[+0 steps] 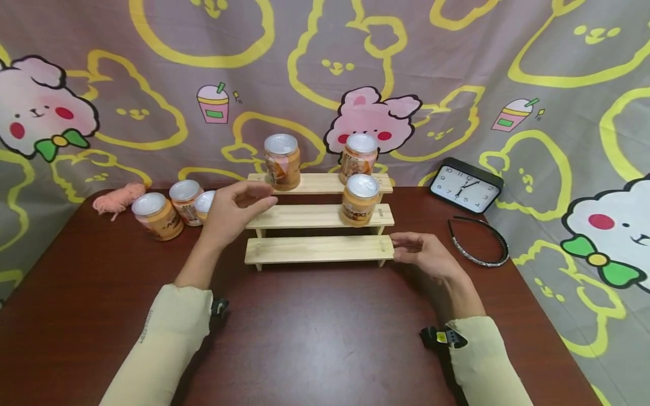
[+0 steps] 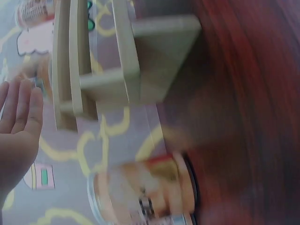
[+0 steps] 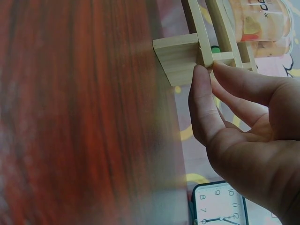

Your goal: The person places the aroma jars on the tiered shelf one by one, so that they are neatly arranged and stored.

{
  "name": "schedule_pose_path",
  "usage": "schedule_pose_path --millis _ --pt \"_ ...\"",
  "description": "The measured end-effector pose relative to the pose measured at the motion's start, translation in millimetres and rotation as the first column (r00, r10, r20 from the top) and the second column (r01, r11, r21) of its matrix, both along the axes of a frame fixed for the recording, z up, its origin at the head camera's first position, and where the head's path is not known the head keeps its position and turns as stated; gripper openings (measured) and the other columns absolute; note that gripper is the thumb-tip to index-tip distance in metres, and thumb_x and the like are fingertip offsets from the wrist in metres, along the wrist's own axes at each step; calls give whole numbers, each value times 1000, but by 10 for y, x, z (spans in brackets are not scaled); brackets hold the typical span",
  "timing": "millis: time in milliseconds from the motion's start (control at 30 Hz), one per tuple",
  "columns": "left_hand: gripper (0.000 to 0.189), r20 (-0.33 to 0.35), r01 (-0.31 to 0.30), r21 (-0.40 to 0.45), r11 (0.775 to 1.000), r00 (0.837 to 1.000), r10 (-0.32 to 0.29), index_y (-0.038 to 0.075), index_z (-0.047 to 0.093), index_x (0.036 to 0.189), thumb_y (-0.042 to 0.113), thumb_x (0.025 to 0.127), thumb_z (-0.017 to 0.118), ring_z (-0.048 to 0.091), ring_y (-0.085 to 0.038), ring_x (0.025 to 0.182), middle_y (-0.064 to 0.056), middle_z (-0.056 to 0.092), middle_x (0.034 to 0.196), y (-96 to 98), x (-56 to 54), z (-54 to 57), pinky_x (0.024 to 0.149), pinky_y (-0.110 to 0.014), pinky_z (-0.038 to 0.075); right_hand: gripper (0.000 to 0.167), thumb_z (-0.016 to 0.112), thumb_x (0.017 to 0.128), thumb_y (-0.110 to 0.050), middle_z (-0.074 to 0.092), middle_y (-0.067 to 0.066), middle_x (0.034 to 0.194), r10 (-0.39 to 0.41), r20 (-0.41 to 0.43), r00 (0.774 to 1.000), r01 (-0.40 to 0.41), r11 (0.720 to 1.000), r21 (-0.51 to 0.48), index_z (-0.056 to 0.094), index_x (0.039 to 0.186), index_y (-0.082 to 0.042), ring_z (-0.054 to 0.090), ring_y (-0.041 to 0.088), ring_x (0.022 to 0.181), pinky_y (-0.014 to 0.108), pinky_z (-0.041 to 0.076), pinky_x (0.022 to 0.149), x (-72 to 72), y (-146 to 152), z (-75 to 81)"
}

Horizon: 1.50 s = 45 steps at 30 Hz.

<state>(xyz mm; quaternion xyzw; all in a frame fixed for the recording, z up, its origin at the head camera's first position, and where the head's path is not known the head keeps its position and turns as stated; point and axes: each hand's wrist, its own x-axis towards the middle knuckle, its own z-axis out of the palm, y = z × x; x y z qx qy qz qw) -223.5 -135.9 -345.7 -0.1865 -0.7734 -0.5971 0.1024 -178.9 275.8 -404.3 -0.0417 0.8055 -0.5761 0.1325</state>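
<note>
Well, brn table [image 1: 325, 316], cartoon-print bkgd cloth [image 1: 284, 93].

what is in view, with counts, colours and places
stepped shelf: 1, pale wood, table's back middle
jars: 6, orange with silvery tops, two top tier, one middle, three table left
clock: 1, black and white, back right
headband: 1, dark and silvery, table right
yarn: 1, pink, back left
table: 1, brown, beneath
backdrop cloth: 1, grey with yellow outlines, behind
wrist devices: 2, black, wrists
sleeves: 2, cream, forearms
left hand: 1, bare, near top tier
right hand: 1, bare, shelf's right end
</note>
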Motion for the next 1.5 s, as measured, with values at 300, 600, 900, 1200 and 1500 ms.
schedule_pose_path --millis 300,600,900,1200,1500 --pt "37 11 -206 -73 976 978 207 2 73 118 26 90 80 67 -5 96 -3 73 109 -427 15 -13 83 -18 53 49 68 93 4 59 30 132 -4 17 1000 3 1000 11 51 139 13 66 18 106 27 56 85 -19 -16 12" --pt "34 -10 -345 10 939 939 345 -6 71 116 13 89 80 63 -3 93 9 69 98 -670 -45 -152 80 -13 50 49 67 93 5 58 31 132 -2 12 1000 2 1000 4 51 138 14 66 17 106 26 56 85 -25 -19 -5" --pt "38 30 -488 -17 873 872 488 -6 72 115 18 87 82 64 -7 96 0 69 102 -773 -51 -237 85 -16 48 49 68 93 6 59 31 130 1 13 1000 -2 1000 13 51 138 14 66 17 104 27 57 85 -12 -35 19" --pt "46 68 -469 -94 878 877 476 -3 69 122 23 87 83 61 -14 100 -15 68 115 -815 -49 -267 84 -15 45 49 67 93 5 59 32 130 6 9 1000 -6 1000 5 51 138 15 66 18 105 26 56 84 -10 -44 24" --pt "55 85 -390 -191 901 908 411 -3 64 132 18 85 83 59 -12 107 -20 65 127 -824 -68 -303 86 -14 43 49 69 92 3 61 28 129 -14 3 1000 14 1000 24 53 138 12 67 13 103 25 56 83 5 -20 15"
